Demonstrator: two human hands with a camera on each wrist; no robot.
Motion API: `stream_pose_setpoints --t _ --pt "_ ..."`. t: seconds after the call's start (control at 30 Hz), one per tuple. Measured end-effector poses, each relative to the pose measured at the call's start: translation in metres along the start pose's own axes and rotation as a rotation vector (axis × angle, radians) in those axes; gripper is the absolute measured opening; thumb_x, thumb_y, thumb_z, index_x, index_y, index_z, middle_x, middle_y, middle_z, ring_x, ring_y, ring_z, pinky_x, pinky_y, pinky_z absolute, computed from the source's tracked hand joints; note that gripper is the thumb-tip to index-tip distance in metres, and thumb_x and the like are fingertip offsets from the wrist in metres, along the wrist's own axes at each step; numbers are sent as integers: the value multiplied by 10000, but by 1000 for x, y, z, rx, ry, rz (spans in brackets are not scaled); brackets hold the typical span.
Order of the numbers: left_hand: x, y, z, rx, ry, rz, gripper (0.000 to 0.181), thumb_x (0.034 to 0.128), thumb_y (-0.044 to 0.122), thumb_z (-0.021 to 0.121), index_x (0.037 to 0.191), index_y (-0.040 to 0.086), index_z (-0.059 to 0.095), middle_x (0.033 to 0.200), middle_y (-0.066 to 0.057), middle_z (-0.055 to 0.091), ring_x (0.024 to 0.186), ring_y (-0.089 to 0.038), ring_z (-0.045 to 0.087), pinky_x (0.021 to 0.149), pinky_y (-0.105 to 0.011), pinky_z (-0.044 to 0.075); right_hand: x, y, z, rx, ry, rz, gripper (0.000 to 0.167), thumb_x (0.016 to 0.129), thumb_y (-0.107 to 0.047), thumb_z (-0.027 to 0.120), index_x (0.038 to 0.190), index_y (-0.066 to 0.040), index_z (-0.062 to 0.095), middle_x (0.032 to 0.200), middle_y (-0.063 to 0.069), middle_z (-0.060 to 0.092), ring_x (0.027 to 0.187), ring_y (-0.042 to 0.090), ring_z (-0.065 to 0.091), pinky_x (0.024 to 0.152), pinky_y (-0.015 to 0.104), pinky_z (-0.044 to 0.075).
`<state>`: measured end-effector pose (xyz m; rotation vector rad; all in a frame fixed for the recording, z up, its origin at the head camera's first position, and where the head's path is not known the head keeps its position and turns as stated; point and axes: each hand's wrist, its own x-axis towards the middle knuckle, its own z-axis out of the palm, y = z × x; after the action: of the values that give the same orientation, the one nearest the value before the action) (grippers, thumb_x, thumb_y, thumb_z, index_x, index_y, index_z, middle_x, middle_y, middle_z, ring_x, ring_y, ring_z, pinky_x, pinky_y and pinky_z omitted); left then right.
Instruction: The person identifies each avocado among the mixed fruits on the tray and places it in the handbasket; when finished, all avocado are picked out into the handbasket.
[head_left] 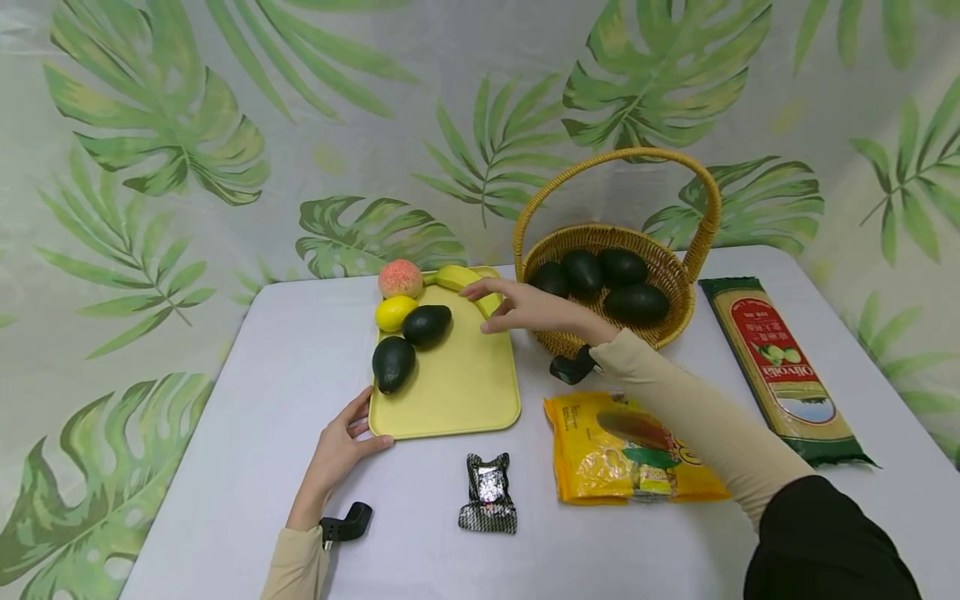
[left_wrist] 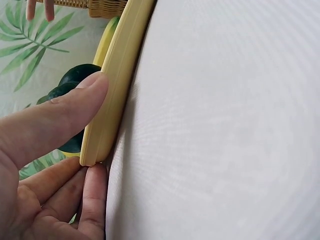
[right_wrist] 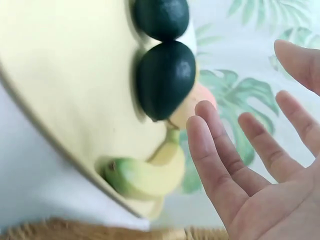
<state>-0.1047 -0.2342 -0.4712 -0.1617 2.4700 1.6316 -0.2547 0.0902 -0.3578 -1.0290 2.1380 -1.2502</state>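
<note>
My left hand (head_left: pixel 341 450) holds the near left corner of a yellow tray (head_left: pixel 465 408), its thumb (left_wrist: pixel 92 92) against the front rim and its fingers at the side. Above the tray's right part, by the banana (head_left: pixel 457 277), hovers my right hand (head_left: pixel 532 308), holding nothing; its spread fingers (right_wrist: pixel 202 145) show in the right wrist view. Two dark green avocados (head_left: pixel 427 326) (head_left: pixel 393 365) lie along the tray's left side. Beyond them are a yellow lemon (head_left: pixel 395 313) and a pinkish peach (head_left: pixel 401 278).
Right of the tray stands a wicker basket (head_left: pixel 678 329) with a tall handle and several avocados (head_left: pixel 636 304) inside. Nearer lie a yellow food bag (head_left: pixel 600 467) and a small dark shiny packet (head_left: pixel 489 492). A pack of noodles (head_left: pixel 787 367) lies at the far right.
</note>
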Motion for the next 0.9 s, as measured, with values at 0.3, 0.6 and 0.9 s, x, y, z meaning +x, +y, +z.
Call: stream_pose_setpoints --t 0.3,0.6,0.9 --pt "0 1 0 3 -6 -7 891 779 119 806 1512 122 299 1387 -191 431 1241 -325 467 1025 -397 399 44 23 27 79 -3 64 630 918 -64 627 1473 -54 328 1483 212 295 1285 377 395 898 480 486" --pt "1 -1 0 -4 -9 -6 898 779 107 804 1515 123 290 1391 -192 421 1247 -322 463 1027 -387 397 72 30 45 42 70 111 650 912 -87 637 1478 -38 321 1491 214 273 1218 390 432 792 509 517" --pt "1 -2 -1 2 -14 -13 900 786 117 800 1519 116 277 1398 -201 414 1254 -337 451 1034 -402 389 95 34 66 -54 126 180 640 921 -178 648 1484 -105 352 1496 160 285 966 310 540 732 364 526"
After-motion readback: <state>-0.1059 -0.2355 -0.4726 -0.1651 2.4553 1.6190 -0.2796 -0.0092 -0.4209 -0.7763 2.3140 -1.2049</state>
